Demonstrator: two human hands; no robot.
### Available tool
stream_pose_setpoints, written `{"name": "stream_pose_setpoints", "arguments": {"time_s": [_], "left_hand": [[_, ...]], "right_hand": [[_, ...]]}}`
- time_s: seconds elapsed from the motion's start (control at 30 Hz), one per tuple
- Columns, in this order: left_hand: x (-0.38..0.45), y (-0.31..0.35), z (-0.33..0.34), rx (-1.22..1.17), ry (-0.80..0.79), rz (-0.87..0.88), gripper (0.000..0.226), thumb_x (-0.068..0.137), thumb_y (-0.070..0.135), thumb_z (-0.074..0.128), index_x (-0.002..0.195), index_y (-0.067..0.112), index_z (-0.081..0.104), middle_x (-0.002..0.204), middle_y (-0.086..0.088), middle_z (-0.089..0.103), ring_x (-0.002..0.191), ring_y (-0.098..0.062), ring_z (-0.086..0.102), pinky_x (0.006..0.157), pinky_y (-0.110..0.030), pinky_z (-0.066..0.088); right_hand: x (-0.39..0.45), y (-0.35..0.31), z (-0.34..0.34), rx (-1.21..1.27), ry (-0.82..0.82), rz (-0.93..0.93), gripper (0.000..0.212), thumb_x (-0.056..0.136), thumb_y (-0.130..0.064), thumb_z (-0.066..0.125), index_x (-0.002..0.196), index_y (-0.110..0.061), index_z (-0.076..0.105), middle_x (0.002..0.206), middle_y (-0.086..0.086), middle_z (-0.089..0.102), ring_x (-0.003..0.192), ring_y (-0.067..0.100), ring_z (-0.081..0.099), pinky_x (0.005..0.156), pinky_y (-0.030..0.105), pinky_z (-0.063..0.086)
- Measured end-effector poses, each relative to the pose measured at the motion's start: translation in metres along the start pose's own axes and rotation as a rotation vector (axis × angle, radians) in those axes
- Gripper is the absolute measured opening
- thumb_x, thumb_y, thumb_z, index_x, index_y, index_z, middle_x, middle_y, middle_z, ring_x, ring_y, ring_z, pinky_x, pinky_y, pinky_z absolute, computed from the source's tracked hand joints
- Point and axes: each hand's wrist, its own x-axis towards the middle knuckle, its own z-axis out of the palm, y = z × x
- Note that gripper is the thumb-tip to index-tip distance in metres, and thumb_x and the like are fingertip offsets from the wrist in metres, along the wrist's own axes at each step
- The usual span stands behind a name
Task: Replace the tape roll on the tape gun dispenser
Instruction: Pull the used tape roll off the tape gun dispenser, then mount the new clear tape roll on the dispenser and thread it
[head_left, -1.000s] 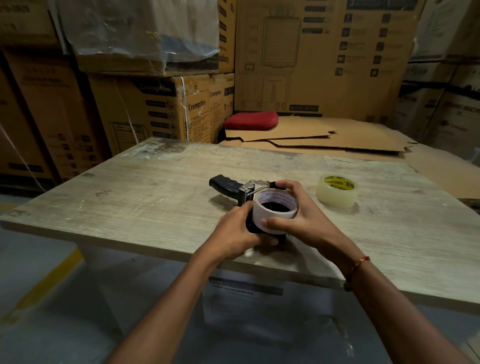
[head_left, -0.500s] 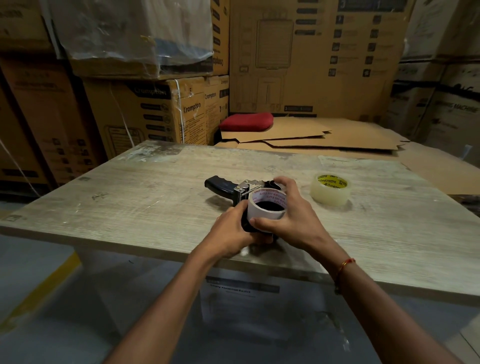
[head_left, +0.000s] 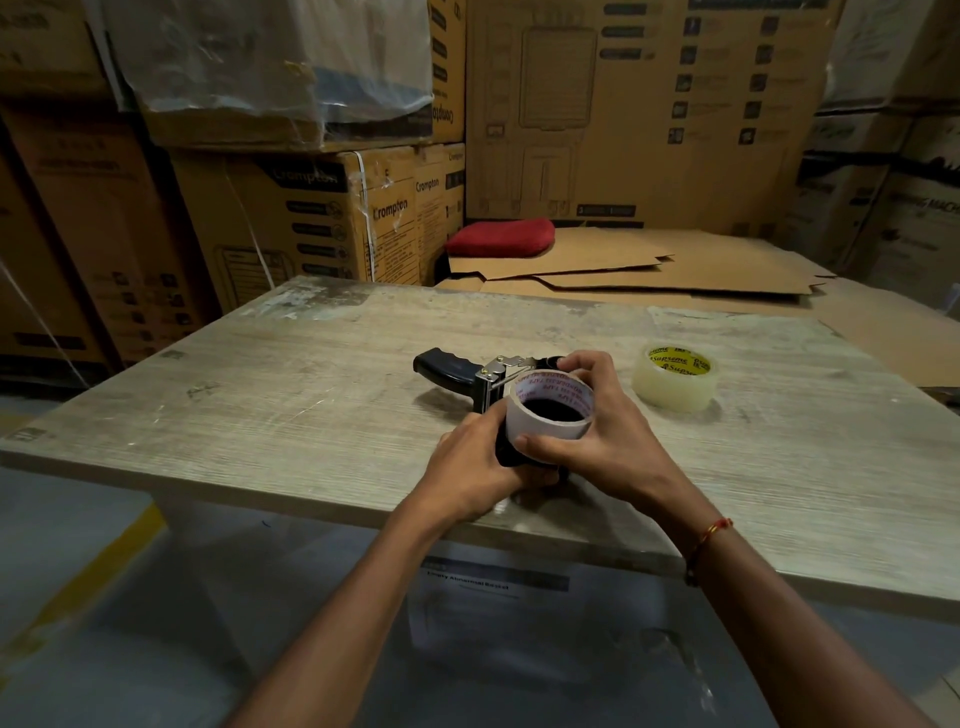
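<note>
A black tape gun dispenser lies on its side on the wooden table, its handle pointing left. A white tape core with red print sits on the gun's hub. My right hand wraps around the core from the right and front. My left hand holds the gun's body from the left, just below the core. The lower part of the gun is hidden behind both hands. A fresh clear tape roll with a yellow label lies flat to the right.
Stacked cardboard boxes stand behind the table. Flattened cardboard sheets and a red cushion lie at the back. The table's front edge runs just under my wrists.
Both hands keep their hold on the core and the gun. The view has shifted slightly; nothing else on the table has moved.
</note>
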Motion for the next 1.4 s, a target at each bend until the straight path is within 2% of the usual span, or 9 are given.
{"name": "stream_pose_setpoints", "arguments": {"time_s": [0.27,0.43,0.6,0.77,0.9,1.03,1.17,1.3,1.4], "left_hand": [[-0.001,-0.003,-0.004,-0.018,-0.043,-0.058,0.079,0.054,0.065,0.077,0.126,0.05,0.048,0.122,0.005,0.063,0.114,-0.015,0.061,0.094,-0.045,0.054],[0.001,-0.003,-0.002,0.017,-0.028,-0.038,0.08,0.056,0.068,0.075,0.128,0.046,0.049,0.118,0.004,0.06,0.108,-0.017,0.061,0.088,-0.046,0.056],[0.007,-0.004,-0.002,-0.006,0.023,-0.066,0.085,0.056,0.066,0.073,0.134,0.048,0.045,0.119,0.003,0.055,0.109,-0.018,0.061,0.093,-0.044,0.055],[0.03,-0.016,-0.01,0.037,0.126,-0.119,0.088,0.06,0.061,0.079,0.139,0.038,0.046,0.126,-0.003,0.059,0.113,-0.023,0.06,0.095,-0.048,0.053],[0.046,-0.024,-0.022,0.063,0.163,-0.168,0.087,0.068,0.054,0.083,0.143,0.033,0.044,0.13,-0.005,0.057,0.115,-0.026,0.058,0.098,-0.049,0.051],[0.059,-0.029,-0.029,0.066,0.192,-0.212,0.086,0.067,0.055,0.083,0.142,0.032,0.046,0.131,-0.007,0.058,0.119,-0.028,0.057,0.099,-0.05,0.05],[0.059,-0.021,-0.028,0.06,0.208,-0.237,0.095,0.073,0.046,0.084,0.151,0.027,0.033,0.148,-0.012,0.043,0.134,-0.031,0.044,0.104,-0.04,0.04],[0.035,-0.005,-0.022,0.164,0.356,-0.069,0.088,0.085,0.048,0.073,0.156,0.026,0.026,0.16,-0.001,0.028,0.146,-0.023,0.022,0.115,-0.047,0.03],[0.013,0.016,-0.006,0.156,0.336,0.084,0.063,0.091,0.04,0.067,0.148,0.028,0.042,0.15,-0.001,0.042,0.137,-0.019,0.038,0.11,-0.045,0.041]], "right_hand": [[0.007,0.004,-0.011,0.213,-0.017,0.041,0.076,0.069,-0.028,0.09,0.123,-0.026,0.038,0.121,0.0,0.058,0.111,0.011,0.066,0.085,0.028,0.059],[0.008,0.004,-0.008,0.128,-0.056,0.037,0.09,0.066,-0.045,0.089,0.135,-0.037,0.033,0.13,-0.002,0.056,0.117,0.011,0.063,0.097,0.033,0.056],[-0.007,0.005,-0.014,0.262,0.057,0.113,0.083,0.075,-0.041,0.082,0.142,-0.037,0.032,0.125,-0.014,0.05,0.112,0.002,0.059,0.083,0.016,0.056],[-0.027,0.014,-0.033,0.298,0.114,0.144,0.078,0.073,-0.051,0.076,0.139,-0.043,0.036,0.129,-0.011,0.05,0.108,0.008,0.063,0.076,0.02,0.057],[-0.037,0.023,-0.039,0.237,0.143,0.121,0.082,0.07,-0.057,0.08,0.137,-0.044,0.036,0.123,-0.021,0.052,0.108,0.001,0.064,0.085,0.025,0.059],[-0.041,0.032,-0.037,0.174,0.172,0.095,0.086,0.067,-0.054,0.08,0.138,-0.043,0.034,0.128,-0.025,0.052,0.116,-0.008,0.057,0.09,0.015,0.053],[-0.041,0.039,-0.038,0.187,0.19,0.087,0.089,0.065,-0.053,0.083,0.138,-0.046,0.033,0.13,-0.022,0.052,0.118,0.001,0.059,0.095,0.025,0.055],[-0.041,0.04,-0.037,0.048,0.157,0.03,0.101,0.066,-0.05,0.087,0.146,-0.04,0.026,0.136,-0.015,0.051,0.122,-0.001,0.054,0.105,0.029,0.048],[-0.041,0.038,-0.034,-0.086,0.131,-0.026,0.106,0.068,-0.053,0.085,0.15,-0.039,0.02,0.148,-0.008,0.044,0.131,0.007,0.048,0.107,0.029,0.043]]}}
